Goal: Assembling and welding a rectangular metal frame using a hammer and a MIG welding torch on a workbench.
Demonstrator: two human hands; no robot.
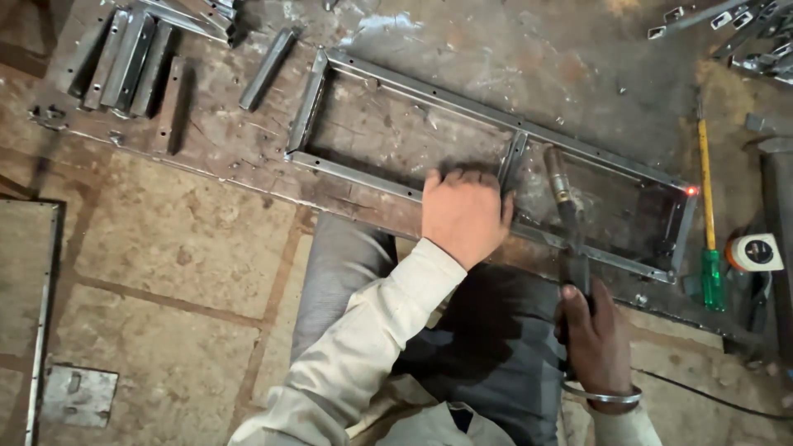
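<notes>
the long rectangular metal frame (388, 83) lies flat on a scuffed steel plate (248, 140) directly under and ahead of both hands. the left hand (462, 216) presses down in a loose fist on the frame's near rail, just beside the cross bar (514, 157) that splits the frame into two bays; whether its fingers curl around the rail cannot be told, since the knuckles hide them. the right hand (596, 339), a thin metal bangle (601, 398) at its wrist, is clenched around the handle of a welding torch (566, 206), whose dark barrel with a brass collar slants up over the frame's right bay, close beside the left hand. a small red glow (691, 191) shows at the frame's far right corner, well beyond the torch tip.

right of the right hand, a screwdriver (708, 223) with a yellow shaft and green handle lies outside the frame's end, with a small round white and orange object (756, 252) just beside it. a black cable (710, 398) trails off from the right wrist. far to the left of the left hand, short steel bars (132, 62) lie in a row, and one single bar (268, 66) rests nearer the frame. more cut tube pieces (743, 25) are piled beyond the right hand.

the frame is grey angle steel with small holes along its rails; the plate is rusty and scratched, and the floor (173, 248) below is worn stone slabs.
</notes>
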